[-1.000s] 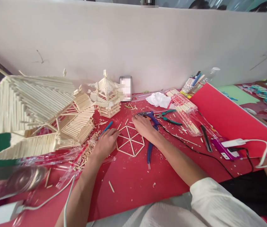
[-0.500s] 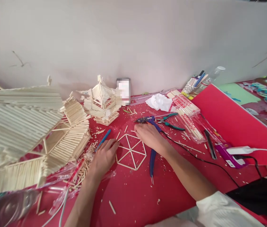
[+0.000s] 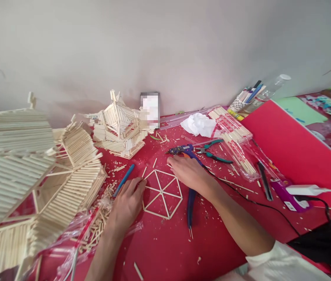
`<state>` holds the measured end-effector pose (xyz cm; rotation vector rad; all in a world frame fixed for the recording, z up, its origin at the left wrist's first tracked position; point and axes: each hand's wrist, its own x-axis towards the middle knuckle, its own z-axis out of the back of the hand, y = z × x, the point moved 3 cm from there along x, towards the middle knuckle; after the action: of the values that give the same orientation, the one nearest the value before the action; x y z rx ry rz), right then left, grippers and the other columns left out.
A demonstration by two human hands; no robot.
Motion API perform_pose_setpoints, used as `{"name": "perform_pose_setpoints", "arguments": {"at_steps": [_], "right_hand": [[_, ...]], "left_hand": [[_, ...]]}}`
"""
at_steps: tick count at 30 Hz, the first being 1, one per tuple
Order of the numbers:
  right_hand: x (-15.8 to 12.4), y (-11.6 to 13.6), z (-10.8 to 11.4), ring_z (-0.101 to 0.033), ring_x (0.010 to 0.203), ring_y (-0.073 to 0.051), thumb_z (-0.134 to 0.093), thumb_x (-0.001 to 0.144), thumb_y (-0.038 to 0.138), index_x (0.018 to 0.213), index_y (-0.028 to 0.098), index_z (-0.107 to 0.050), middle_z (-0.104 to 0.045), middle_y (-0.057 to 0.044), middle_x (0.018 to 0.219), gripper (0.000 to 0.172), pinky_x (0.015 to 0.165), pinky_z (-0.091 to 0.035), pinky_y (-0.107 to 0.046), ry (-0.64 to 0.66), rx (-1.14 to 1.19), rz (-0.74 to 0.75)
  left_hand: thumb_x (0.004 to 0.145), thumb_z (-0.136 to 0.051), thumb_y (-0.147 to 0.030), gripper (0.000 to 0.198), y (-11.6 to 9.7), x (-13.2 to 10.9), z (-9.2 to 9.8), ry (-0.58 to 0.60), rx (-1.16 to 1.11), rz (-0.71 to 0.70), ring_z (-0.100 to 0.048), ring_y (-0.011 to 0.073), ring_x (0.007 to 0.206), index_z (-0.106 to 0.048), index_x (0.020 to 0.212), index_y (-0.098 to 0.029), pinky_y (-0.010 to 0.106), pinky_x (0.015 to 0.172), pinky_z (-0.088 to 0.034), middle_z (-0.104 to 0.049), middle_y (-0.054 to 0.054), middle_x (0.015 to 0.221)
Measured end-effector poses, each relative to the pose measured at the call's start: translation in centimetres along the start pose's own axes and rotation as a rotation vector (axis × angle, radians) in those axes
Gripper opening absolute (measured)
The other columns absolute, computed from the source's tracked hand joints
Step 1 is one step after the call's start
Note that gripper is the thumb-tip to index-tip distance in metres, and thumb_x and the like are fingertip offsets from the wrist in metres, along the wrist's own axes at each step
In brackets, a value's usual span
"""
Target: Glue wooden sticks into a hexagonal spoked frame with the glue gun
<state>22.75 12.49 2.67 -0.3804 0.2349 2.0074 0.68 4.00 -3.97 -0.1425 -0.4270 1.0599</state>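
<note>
A flat hexagonal frame [image 3: 163, 203] of thin wooden sticks, with spokes meeting at its centre, lies on the red table between my hands. My left hand [image 3: 128, 201] is closed, its bent fingertips at the frame's left corner. Beyond the frame's upper right side, my right hand [image 3: 190, 171] is closed with fingers pressed together; a short stick shows by its fingertips, but whether it is gripped is hidden. A blue glue gun [image 3: 187, 149] lies just past my right hand. Blue-handled tweezers [image 3: 191, 207] are under my right wrist. A blue pen [image 3: 124, 179] lies beside my left hand.
Large stick-built roofs [image 3: 9, 164] fill the left, and a small stick pavilion [image 3: 121, 128] stands behind. Green-handled pliers [image 3: 215, 156], packaged sticks [image 3: 235, 142], a box cutter [image 3: 265, 181] and a purple power strip [image 3: 290, 195] lie right. Stick scraps [image 3: 101, 222] are heaped left.
The view has shifted slightly, so the left models sit further left and the frame a little lower. Both hands keep nearly the same place about the frame.
</note>
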Motion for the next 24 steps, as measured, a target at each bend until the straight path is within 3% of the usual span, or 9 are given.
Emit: {"name": "perform_pose_setpoints", "arguments": {"at_steps": [8, 15, 24], "right_hand": [[-0.7, 0.7, -0.2, -0.072, 0.098, -0.023, -0.051, 0.105, 0.016, 0.113, 0.018, -0.065, -0.073, -0.009, 0.112, 0.016, 0.07, -0.042, -0.03, 0.043, 0.094, 0.127], [0.1, 0.6, -1.5, -0.073, 0.094, -0.024, -0.047, 0.107, 0.017, 0.113, 0.016, -0.066, -0.073, -0.013, 0.11, 0.02, 0.066, -0.044, -0.028, 0.066, 0.071, 0.049], [-0.1, 0.9, -1.3, -0.074, 0.092, -0.024, -0.045, 0.106, 0.015, 0.115, 0.014, -0.065, -0.073, -0.015, 0.107, 0.022, 0.067, -0.047, -0.028, 0.085, 0.04, 0.06]], "left_hand": [[0.092, -0.047, -0.002, 0.051, -0.5, 0.2, 0.2, -0.019, -0.093, 0.087, -0.067, 0.0273, 0.112, -0.056, 0.137, -0.024, 0.04, 0.092, -0.061, -0.067, 0.011, 0.125], [0.092, -0.049, -0.006, 0.047, -1.2, 0.2, -0.2, -0.007, -0.058, 0.123, -0.064, 0.0298, 0.108, -0.055, 0.137, -0.021, 0.046, 0.095, -0.058, -0.068, 0.012, 0.121], [0.102, -0.049, -0.016, 0.033, -1.5, 0.7, 0.2, -0.041, -0.081, 0.163, -0.066, 0.0278, 0.105, -0.056, 0.133, -0.024, 0.043, 0.09, -0.057, -0.07, 0.009, 0.116]]}}
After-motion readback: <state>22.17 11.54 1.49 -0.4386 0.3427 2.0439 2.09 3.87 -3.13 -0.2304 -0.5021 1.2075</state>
